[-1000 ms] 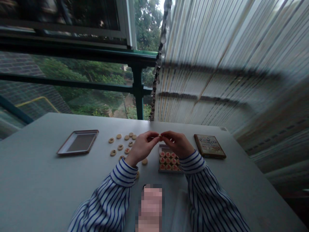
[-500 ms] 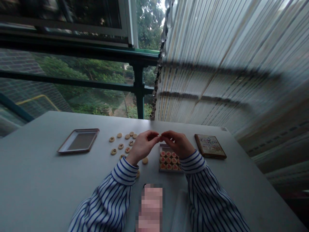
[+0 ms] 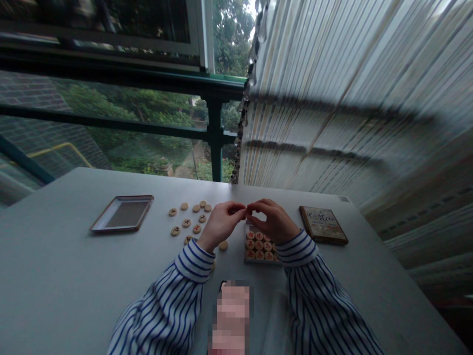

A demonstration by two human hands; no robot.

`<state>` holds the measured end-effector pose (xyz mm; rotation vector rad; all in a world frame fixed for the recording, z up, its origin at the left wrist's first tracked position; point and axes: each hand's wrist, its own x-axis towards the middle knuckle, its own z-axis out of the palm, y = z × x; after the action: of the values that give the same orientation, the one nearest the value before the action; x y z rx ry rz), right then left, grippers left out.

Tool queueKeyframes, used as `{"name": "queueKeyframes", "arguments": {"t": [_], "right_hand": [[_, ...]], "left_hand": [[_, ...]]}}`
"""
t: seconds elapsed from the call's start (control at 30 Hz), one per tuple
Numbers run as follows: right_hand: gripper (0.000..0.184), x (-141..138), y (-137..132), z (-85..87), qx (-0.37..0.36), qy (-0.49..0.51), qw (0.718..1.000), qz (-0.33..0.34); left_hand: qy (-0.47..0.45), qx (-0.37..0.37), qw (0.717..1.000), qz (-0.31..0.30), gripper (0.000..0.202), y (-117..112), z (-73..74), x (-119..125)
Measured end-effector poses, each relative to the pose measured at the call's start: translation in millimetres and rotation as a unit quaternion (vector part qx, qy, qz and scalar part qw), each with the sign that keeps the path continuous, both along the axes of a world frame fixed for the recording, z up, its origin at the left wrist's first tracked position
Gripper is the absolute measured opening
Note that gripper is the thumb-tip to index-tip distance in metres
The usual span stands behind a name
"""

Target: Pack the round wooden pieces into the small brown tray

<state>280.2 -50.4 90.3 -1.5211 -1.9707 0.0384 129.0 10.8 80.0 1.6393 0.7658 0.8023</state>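
My left hand (image 3: 220, 224) and my right hand (image 3: 271, 220) meet fingertip to fingertip above the far end of a small box (image 3: 258, 246) filled with round wooden game pieces marked in red. Both hands pinch together around one small piece between them, mostly hidden by the fingers. Several loose round pieces (image 3: 186, 221) lie on the white table (image 3: 55, 276) left of my left hand, one more piece (image 3: 222, 245) just below that wrist. Both sleeves are blue-and-white striped.
An empty rectangular tray (image 3: 122, 213) lies at the left. A flat printed box lid (image 3: 322, 224) lies at the right. Behind the table are a dark window railing (image 3: 211, 133) and a striped curtain (image 3: 351, 98).
The hands stay pinched together in almost the same place; the view has shifted slightly, nothing on the table has moved.
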Motion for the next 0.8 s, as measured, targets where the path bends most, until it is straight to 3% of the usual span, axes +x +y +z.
{"name": "queueKeyframes", "arguments": {"t": [0.23, 0.5, 0.8], "right_hand": [[0.017, 1.9, 0.2, -2.0, -0.019, -0.020, 1.000, 0.003], [0.018, 9.5, 1.3, -4.1, -0.067, -0.056, 0.996, -0.012], [0.019, 19.7, 4.9, -15.0, -0.155, -0.122, 0.980, -0.041]], "left_hand": [[0.012, 0.002, 1.000, -0.016, 0.026, -1.7, 0.5, 1.4], [0.088, 0.066, 0.994, -0.009, 0.029, 2.6, -12.3, -0.2], [0.207, 0.175, 0.962, -0.042, 0.032, 0.2, -16.8, -1.5]]}}
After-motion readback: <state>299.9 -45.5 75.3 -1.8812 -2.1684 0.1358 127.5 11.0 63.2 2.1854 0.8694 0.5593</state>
